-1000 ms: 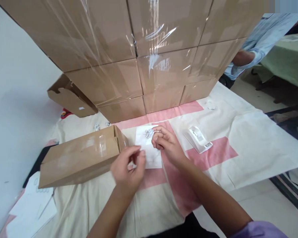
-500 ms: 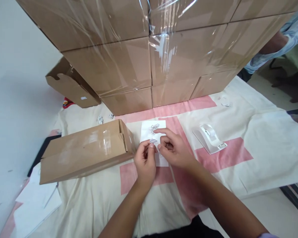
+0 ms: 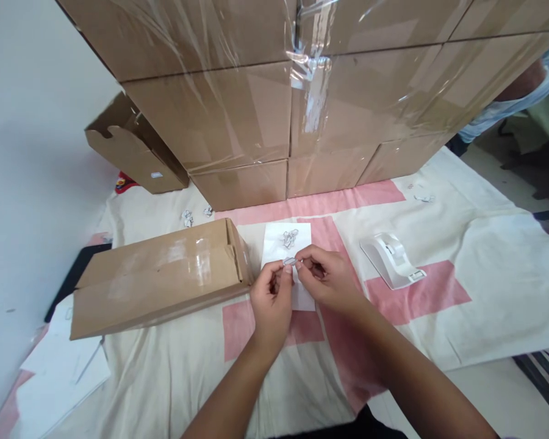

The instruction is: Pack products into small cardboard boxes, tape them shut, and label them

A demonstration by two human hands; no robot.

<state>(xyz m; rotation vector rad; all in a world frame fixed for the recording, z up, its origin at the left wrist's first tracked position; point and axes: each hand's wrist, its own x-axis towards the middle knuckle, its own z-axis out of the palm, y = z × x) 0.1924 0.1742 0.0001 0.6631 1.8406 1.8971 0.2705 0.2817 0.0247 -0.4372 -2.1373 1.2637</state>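
Observation:
My left hand (image 3: 272,296) pinches a small flat whitish piece with a dark outline (image 3: 289,261) between thumb and index finger. It is too small for me to tell its exact kind. The closed thumb and index finger of my right hand (image 3: 324,274) meet at the right end of this piece. Both hands are over a white sheet of paper (image 3: 304,299) lying on the cloth. Just beyond my fingertips, a little cluster of similar thin-outlined pieces (image 3: 290,238) rests on that sheet.
A long cardboard box (image 3: 155,274) lies left of my hands. Film-wrapped stacked cartons (image 3: 238,122) form a wall behind. A white tape dispenser (image 3: 392,261) stands to the right. Crumpled bits (image 3: 187,217), an open carton (image 3: 139,146) and papers (image 3: 59,384) are leftward. A person's sleeve (image 3: 507,110) shows far right.
My right index finger has drawn back from the cluster on the sheet. Right thumb and index finger are now closed at the end of the piece in my left hand. The view has shifted slightly.

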